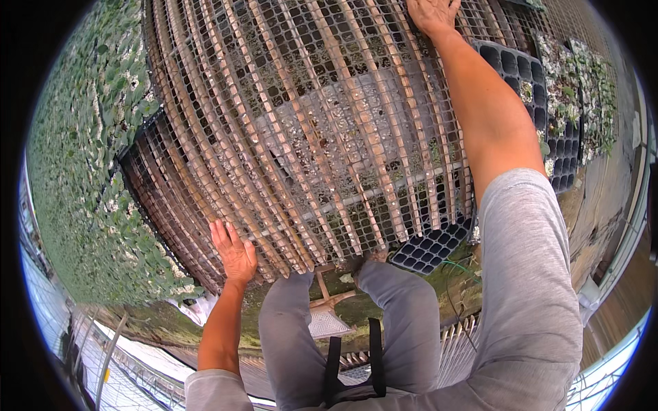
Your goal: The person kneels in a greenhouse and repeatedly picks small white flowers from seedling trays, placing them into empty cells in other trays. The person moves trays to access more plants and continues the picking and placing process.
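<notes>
Before me lies a bench top of wooden slats (354, 103) under dark plastic mesh. On its near left part my left hand (234, 255) rests flat, palm down, with the fingers spread a little and nothing seen in them. Reaching to the far right, my right hand (433, 13) lies on the mesh near the picture's top edge; part of it is cut off, and no object shows in it. An empty black cell tray (434, 249) sits low at the bench's near right corner. Another black cell tray (519, 69) is beside my right forearm.
Dense green seedlings in trays (92, 169) fill the left side. More planted trays (591, 97) stand at the far right, beside a concrete strip (601, 205). A wooden stool (329, 308) is between my legs. A white plastic bag (198, 310) lies near my left forearm.
</notes>
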{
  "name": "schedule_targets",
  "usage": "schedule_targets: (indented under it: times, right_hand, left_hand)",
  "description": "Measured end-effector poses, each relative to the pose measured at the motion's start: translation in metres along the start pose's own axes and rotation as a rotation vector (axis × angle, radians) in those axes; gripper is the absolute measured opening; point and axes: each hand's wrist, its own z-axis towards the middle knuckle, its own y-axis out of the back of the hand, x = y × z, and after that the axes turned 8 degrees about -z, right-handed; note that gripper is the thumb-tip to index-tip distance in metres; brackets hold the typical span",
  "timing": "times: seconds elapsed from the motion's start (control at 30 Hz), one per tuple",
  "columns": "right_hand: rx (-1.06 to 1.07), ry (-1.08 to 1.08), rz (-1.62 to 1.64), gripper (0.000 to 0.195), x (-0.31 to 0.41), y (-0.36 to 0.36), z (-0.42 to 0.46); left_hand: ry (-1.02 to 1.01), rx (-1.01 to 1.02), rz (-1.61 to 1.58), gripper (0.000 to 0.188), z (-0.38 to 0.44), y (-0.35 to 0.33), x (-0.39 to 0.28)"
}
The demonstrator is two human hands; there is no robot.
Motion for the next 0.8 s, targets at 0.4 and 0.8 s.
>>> schedule_targets:
  times: [0.4, 0.8]
  right_hand:
    - [0.064, -0.06, 0.107, 0.052, 0.006, 0.055, 0.004]
    - [0.179, -0.073, 0.154, 0.059, 0.008, 0.061, 0.021]
  left_hand:
    - [0.458, -0.313, -0.637, 0.038, 0.288, 0.122, -0.087]
    - [0.57, -0.212, -1.553, 0.028, 0.845, 0.182, -0.057]
